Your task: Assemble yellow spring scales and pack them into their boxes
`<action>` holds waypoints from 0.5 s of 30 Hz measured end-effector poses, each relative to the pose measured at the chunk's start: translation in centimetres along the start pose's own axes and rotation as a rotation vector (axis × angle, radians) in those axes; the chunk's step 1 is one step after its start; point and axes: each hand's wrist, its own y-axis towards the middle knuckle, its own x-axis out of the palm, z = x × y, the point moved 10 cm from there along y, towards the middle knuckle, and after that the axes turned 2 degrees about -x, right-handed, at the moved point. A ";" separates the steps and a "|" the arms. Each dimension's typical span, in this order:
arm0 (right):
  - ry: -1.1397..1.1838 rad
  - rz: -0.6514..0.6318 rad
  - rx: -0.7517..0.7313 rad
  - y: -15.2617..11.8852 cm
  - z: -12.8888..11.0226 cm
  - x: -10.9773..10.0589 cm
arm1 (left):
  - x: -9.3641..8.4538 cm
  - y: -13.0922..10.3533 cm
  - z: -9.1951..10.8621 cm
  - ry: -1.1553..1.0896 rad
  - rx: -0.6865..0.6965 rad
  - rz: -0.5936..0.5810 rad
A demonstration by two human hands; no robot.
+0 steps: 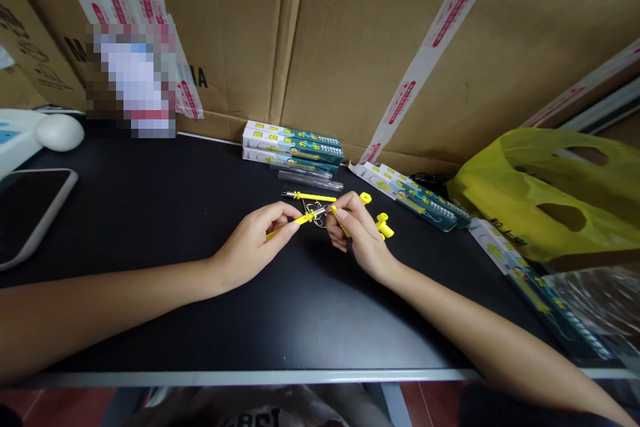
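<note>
My left hand [265,233] pinches a yellow rod [303,219] with a metal spring end that points right. My right hand [356,230] is closed on a small yellow piece [334,209] at the tip of that metal end; whether the two touch is too small to tell. Just behind my hands a second yellow rod [316,197] with a metal end lies on the black table [240,327]. Metal hooks [315,205] lie in a small heap between and behind my fingers. Beside my right hand are yellow caps [384,227], and another yellow ring piece [366,198] is behind it.
Clear plastic tubes [310,180] lie before stacked boxes [293,147]. More boxes [410,197] and a yellow bag [540,193] are at right, with a long box [540,290] nearer. A phone [33,213] and white device [20,137] sit left. Cardboard [350,47] stands behind.
</note>
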 end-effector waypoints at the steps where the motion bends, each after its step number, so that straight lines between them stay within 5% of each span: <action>1: -0.001 -0.001 -0.002 0.0 0.0 0.0 | 0.0 0.0 0.0 -0.002 0.001 0.000; 15: -0.012 -0.011 -0.001 0.0 0.0 0.1 | 0.0 0.0 0.0 0.002 -0.014 -0.005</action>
